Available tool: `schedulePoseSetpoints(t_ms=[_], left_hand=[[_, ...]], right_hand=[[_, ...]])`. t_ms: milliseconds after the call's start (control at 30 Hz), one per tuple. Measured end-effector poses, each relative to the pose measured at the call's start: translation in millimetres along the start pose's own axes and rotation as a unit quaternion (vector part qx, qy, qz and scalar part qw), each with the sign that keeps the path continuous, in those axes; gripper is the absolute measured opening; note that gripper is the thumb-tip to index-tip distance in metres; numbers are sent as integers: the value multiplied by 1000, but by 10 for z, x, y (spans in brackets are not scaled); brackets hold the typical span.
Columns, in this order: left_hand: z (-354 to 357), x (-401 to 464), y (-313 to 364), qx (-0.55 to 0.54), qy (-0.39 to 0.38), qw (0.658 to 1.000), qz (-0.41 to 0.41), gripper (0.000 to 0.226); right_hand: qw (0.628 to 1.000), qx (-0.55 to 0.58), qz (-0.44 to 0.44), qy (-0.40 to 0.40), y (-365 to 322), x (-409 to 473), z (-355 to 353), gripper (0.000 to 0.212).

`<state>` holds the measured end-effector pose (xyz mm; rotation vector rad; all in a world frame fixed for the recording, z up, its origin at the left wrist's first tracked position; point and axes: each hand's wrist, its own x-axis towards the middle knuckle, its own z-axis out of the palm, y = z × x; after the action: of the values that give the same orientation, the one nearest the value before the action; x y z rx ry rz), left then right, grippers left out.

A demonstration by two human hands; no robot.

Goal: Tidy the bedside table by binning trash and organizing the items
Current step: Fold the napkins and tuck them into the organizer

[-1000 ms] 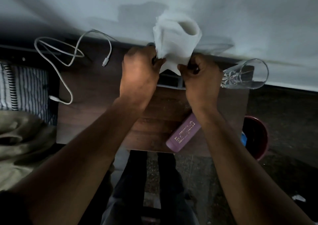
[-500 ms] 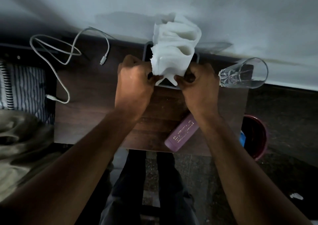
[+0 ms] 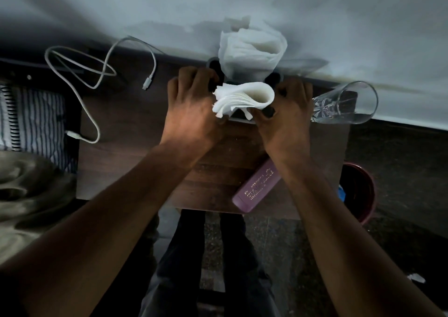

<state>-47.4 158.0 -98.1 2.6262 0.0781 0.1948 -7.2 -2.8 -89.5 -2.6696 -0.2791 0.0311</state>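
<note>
Tissues (image 3: 244, 98), a folded white stack, sit pinched between a person's left hand (image 3: 194, 113) and right hand (image 3: 288, 115), fingers closed on them, over a dark holder (image 3: 242, 119) at the desk's (image 3: 126, 132) far edge, beside a glass (image 3: 344, 103).

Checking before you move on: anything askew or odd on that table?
Yes: the purple case lies slanted, overhanging the table's front edge, and the white cable sprawls in loose loops at the left.
</note>
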Motion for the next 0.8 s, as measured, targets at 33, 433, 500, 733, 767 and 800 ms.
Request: schedulePoseSetpoints(t_ms=[33,433,500,733,767,800], left_hand=[[3,2,16,4,9,1000,-2,41],[-117,16,14,-58,-30,995,-71,37],[-112,18,10,-62,-15,996,-64,36],[-100,181,-30,-10,-29,999,10,47],[-111,199,-29,-15,-33,999,18,50],[-128,210,-26,-21,-35,999,21,51]], right_hand=[[1000,5,1,5,-2,8,5,24],[999,34,1,28,-20,-10,101,17],[999,34,13,2,-22,-5,90,25],[997,21,32,-65,-33,86,-43,42],[997,23,36,-60,-37,91,-62,41],[997,28,39,-58,-46,89,-71,40]])
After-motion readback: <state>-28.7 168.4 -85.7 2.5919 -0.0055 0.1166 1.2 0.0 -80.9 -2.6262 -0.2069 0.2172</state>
